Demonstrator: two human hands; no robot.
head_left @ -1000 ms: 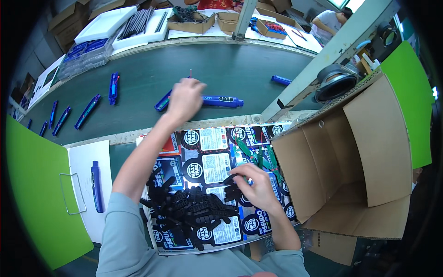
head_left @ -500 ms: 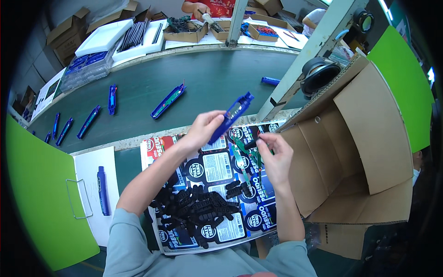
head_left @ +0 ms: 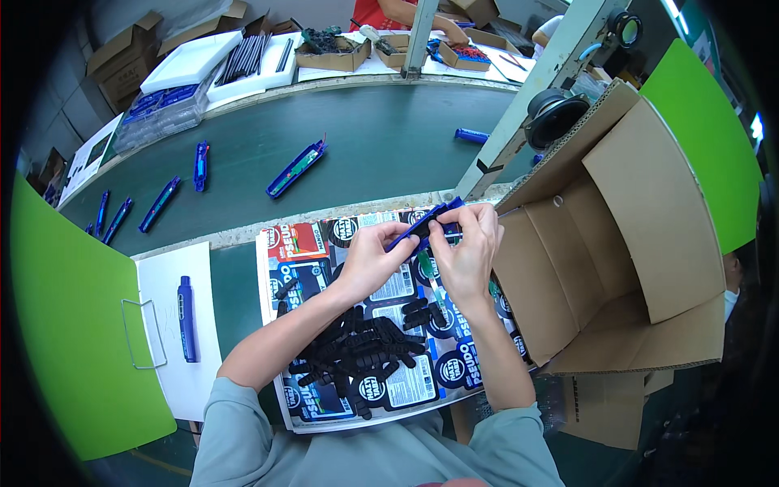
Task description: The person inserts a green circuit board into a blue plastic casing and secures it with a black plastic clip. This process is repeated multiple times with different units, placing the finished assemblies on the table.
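Observation:
Over the far part of a printed cardboard sheet [head_left: 304, 243], my left hand [head_left: 375, 261] grips a blue plastic casing [head_left: 451, 204] slanting up to the right. It is closed around the casing's lower end. My right hand [head_left: 469, 253] is at the casing's middle, thumb and fingers pinching a small black part [head_left: 421, 227] against its inner side. How far that part sits inside is hidden by my fingers. Green circuit boards [head_left: 428, 268] with wires lie partly covered beneath my right hand. Nearer me is a heap of small ribbed black parts [head_left: 357, 349].
A green conveyor belt [head_left: 381, 138] runs across beyond the sheet, carrying several blue casings [head_left: 296, 169]. On the left, another casing [head_left: 187, 321] lies on white board beside a green panel [head_left: 81, 341]. An open cardboard box [head_left: 560, 276] stands close on the right. Across the belt, a person's arm [head_left: 426, 18] reaches over parts trays.
My hands have come together: the casing has tilted flatter and lower, and my right hand has brought the black part up from beside the circuit boards to it. The view has shifted slightly.

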